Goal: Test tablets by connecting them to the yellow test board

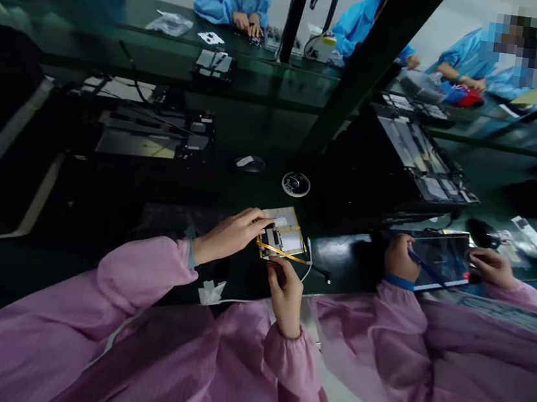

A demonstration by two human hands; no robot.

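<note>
Left hand (231, 235) fingers curl over the flat yellow-edged circuit assembly (284, 235); right hand (284, 291) pinches its near edge.

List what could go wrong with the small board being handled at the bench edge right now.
1. The small board sits near the bench edge, held only by fingertips of the left hand and right hand; it might slip off.
2. The white cable loops beside it and could snag.
3. A co-worker's hand with a tablet works close by; a bump seems possible.
</note>
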